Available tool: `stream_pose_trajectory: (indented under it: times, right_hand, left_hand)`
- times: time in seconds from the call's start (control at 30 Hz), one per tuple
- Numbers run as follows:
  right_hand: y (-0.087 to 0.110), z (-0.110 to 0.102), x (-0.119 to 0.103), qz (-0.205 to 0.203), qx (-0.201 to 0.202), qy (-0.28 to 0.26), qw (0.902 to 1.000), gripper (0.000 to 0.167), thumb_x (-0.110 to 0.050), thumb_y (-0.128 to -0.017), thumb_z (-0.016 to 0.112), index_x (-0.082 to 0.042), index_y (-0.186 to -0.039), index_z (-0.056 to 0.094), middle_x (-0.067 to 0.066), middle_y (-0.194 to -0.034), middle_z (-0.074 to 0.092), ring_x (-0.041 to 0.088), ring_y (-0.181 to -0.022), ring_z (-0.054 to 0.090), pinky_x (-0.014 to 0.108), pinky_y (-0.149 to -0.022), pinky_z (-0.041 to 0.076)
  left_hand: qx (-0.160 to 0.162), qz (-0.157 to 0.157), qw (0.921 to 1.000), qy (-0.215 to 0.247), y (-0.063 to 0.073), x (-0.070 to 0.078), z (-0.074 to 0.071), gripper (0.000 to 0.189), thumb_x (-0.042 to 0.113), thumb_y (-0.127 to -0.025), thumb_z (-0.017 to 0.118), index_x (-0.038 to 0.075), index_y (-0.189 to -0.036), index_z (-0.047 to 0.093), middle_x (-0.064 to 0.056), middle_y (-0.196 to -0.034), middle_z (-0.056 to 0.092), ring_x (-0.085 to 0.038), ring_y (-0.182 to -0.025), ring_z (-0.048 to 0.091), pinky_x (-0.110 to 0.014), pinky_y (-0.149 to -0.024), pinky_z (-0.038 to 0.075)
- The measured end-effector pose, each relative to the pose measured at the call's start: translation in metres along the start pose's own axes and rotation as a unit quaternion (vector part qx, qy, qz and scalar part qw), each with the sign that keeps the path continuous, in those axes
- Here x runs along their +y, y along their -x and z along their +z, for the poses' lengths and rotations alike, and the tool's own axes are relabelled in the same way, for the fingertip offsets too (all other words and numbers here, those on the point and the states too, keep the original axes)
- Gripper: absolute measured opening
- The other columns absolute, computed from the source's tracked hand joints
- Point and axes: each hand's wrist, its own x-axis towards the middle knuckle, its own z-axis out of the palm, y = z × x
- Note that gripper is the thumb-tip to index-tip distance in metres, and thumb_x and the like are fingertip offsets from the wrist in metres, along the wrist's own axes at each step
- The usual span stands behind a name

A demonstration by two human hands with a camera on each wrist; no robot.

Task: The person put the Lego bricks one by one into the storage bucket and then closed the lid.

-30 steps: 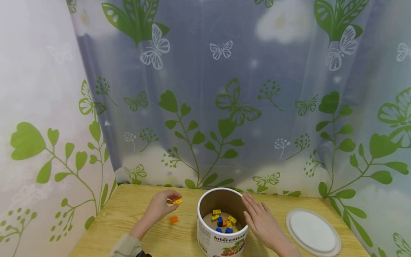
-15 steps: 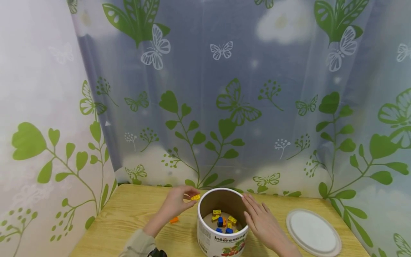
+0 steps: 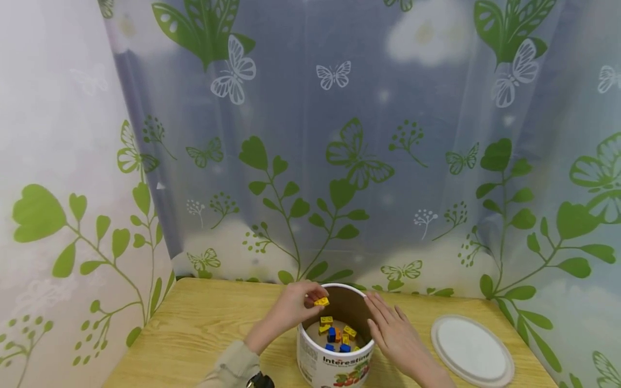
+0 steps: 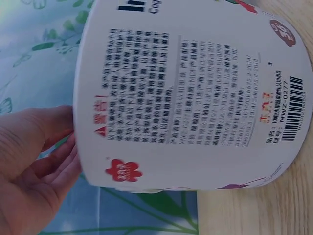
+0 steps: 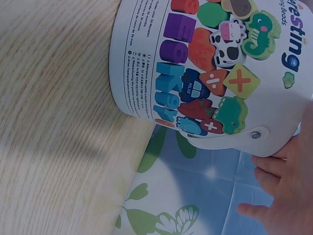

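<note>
My left hand pinches a small yellow toy brick between thumb and fingers, over the left part of the mouth of a round white bucket. On the bucket's floor lie several bricks: yellow ones, blue ones and an orange one. Fairly straight fingers of my right hand rest on the bucket's right rim. In the left wrist view the bucket's printed side hides the fingertips and the brick. Fingers of the right hand touch the bucket near its rim in the right wrist view.
A round white lid lies on the wooden table to the right of the bucket. Behind the table hangs a curtain printed with leaves and butterflies. A handle mount sticks out from the bucket's side.
The left hand has moved right with the yellow brick, from over the table to over the bucket. An orange brick on the table is now hidden behind the left arm. The right hand stays put.
</note>
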Motion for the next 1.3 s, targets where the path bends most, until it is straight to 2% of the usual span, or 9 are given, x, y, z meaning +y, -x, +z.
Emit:
stream_pose_trajectory:
  times: [0.1,0.33,0.57,0.67,0.8,0.97,1.3]
  right_hand:
    - [0.0,-0.001,-0.001,0.002,-0.007,-0.002,1.0,0.05,-0.025,-0.107,0.05,-0.005,-0.153,0.044,0.01,-0.16,0.04,0.029,-0.146,0.039,0.063,-0.112,0.036]
    - [-0.001,-0.002,-0.003,0.01,-0.013,-0.008,0.9998,0.051,-0.023,-0.106,0.052,-0.006,-0.153,0.044,0.011,-0.159,0.04,0.029,-0.146,0.039,0.063,-0.113,0.035]
    - [-0.001,-0.001,-0.003,0.01,-0.012,-0.007,0.9998,0.051,-0.025,-0.107,0.05,-0.006,-0.154,0.043,0.01,-0.16,0.04,0.028,-0.146,0.038,0.063,-0.113,0.035]
    - [-0.001,-0.001,-0.003,0.012,-0.015,-0.01,0.9998,0.051,-0.024,-0.107,0.051,-0.006,-0.154,0.043,0.01,-0.16,0.04,0.028,-0.146,0.038,0.063,-0.113,0.034]
    - [-0.002,0.0,-0.003,0.012,-0.018,-0.01,0.9997,0.051,-0.024,-0.107,0.051,-0.006,-0.154,0.043,0.011,-0.16,0.039,0.029,-0.147,0.037,0.063,-0.113,0.034]
    - [-0.002,-0.001,-0.002,0.012,-0.018,-0.012,0.9997,0.051,-0.024,-0.107,0.051,-0.006,-0.154,0.043,0.01,-0.16,0.039,0.029,-0.147,0.038,0.064,-0.113,0.035]
    - [-0.001,-0.001,-0.001,0.009,-0.016,-0.013,0.9997,0.051,-0.023,-0.107,0.051,-0.006,-0.154,0.043,0.01,-0.161,0.038,0.029,-0.147,0.037,0.063,-0.114,0.034]
  left_hand:
    - [-0.014,0.005,0.9999,-0.003,-0.002,0.0,0.005,0.021,-0.002,-0.084,0.079,0.002,-0.104,0.071,-0.008,-0.098,0.07,-0.018,-0.085,0.068,-0.022,-0.073,0.059]
    - [-0.054,-0.011,0.9976,-0.043,-0.003,-0.003,0.013,0.018,0.002,-0.086,0.079,0.006,-0.102,0.072,-0.002,-0.094,0.07,-0.01,-0.083,0.066,-0.018,-0.073,0.055]
    - [-0.054,-0.007,0.9963,-0.067,-0.003,-0.004,0.016,0.021,0.002,-0.087,0.078,0.006,-0.107,0.072,-0.003,-0.097,0.071,-0.011,-0.085,0.067,-0.019,-0.074,0.056]
    - [-0.033,-0.013,0.9983,-0.047,-0.002,-0.006,0.016,0.021,0.003,-0.091,0.074,0.005,-0.112,0.071,-0.006,-0.102,0.07,-0.015,-0.089,0.068,-0.022,-0.077,0.057]
    - [0.023,-0.014,0.9995,-0.014,0.0,-0.008,0.011,0.02,0.003,-0.094,0.071,0.004,-0.113,0.07,-0.006,-0.104,0.069,-0.018,-0.091,0.069,-0.025,-0.077,0.059]
    - [0.088,-0.007,0.9961,-0.007,0.004,-0.013,0.001,0.019,0.003,-0.094,0.071,0.005,-0.113,0.071,-0.005,-0.102,0.072,-0.018,-0.088,0.069,-0.025,-0.074,0.06]
    - [0.146,-0.036,0.9885,-0.015,0.019,-0.028,-0.02,0.021,0.003,-0.092,0.074,0.008,-0.112,0.072,-0.004,-0.103,0.073,-0.019,-0.09,0.07,-0.027,-0.075,0.06]
